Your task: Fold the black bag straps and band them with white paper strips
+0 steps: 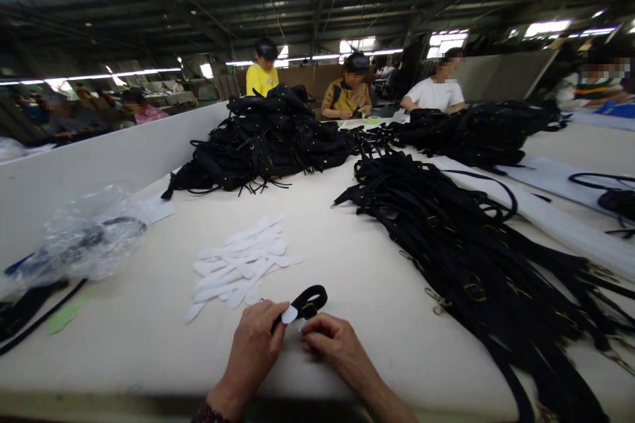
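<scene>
Close to the table's front edge, my left hand is closed on a black strap, which loops up away from me and carries a dark buckle. A white rounded tab shows at my left thumb, lying against the strap. My right hand is pinched just below the buckle, with a small pale bit at its fingertips; what exactly it grips is mostly hidden. Beyond my hands lies a loose heap of white strips with rounded ends.
A large pile of black straps with metal clips covers the right side. Heaps of black bags stand further back. Crumpled clear plastic and a green scrap lie left, beside a low white partition. Several people sit or stand across the table.
</scene>
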Demonstrator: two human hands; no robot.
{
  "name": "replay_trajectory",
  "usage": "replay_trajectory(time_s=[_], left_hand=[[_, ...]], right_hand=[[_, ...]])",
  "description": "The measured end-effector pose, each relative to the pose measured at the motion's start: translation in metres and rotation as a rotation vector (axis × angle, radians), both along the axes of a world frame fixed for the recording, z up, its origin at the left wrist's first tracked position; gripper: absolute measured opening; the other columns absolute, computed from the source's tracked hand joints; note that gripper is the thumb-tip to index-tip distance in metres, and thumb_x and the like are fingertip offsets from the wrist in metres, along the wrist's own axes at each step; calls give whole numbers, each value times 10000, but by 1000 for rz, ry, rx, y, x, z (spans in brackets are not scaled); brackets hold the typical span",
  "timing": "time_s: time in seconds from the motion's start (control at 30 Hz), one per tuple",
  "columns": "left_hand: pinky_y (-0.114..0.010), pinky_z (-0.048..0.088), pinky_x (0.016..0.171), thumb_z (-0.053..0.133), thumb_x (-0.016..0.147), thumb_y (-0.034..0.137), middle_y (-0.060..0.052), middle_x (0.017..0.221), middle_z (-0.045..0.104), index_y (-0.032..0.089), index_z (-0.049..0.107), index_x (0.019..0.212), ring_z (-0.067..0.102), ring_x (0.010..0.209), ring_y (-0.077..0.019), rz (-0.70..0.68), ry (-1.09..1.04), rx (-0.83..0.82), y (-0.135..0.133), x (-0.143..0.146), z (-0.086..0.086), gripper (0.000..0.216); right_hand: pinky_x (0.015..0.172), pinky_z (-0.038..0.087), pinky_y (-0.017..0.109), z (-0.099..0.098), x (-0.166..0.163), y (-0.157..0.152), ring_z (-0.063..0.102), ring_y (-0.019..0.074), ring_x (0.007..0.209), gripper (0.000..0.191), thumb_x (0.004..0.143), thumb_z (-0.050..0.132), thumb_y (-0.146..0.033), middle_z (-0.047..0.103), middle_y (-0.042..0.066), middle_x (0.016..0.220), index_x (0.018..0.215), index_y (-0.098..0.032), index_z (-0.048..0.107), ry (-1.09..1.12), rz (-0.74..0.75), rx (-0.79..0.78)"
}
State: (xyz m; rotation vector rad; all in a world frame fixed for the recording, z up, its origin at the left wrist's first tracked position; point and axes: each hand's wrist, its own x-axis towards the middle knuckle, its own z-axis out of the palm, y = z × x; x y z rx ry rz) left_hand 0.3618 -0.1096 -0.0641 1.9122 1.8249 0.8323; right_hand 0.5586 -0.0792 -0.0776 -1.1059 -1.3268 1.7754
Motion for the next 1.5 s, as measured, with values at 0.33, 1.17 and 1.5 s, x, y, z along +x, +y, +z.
replay_trajectory(time_s=[0.33, 1.17, 1.5], left_hand=[[-441, 459, 963, 511, 849, 109, -42, 1264, 687, 288, 666, 1113, 599, 1179, -250, 11, 66, 18, -4, 13, -27, 355], [-412, 516, 932, 540, 878, 251, -49, 1092, 749, 303, 610, 1256, 666, 985, -232, 107, -88, -48, 2, 7, -35, 388], [-403, 514, 894, 562, 862, 288, -53, 1001, 738, 293, 606, 1236, 657, 982, -247, 145, -89, -81, 1, 7, -35, 377]], right_hand=[[993, 480, 341, 4, 0, -10, 660, 193, 1056, 404, 800, 455, -120, 750, 5, 1092, 1019, -282, 754, -252, 118, 357], [915, 546, 340, 18, -23, -5, 614, 220, 1138, 307, 956, 486, -211, 664, 43, 1264, 1172, -318, 677, -771, 169, 823], [453, 478, 195, 15, -36, 12, 650, 133, 690, 330, 896, 509, -301, 671, -3, 838, 1198, -257, 635, -188, 47, 165]])
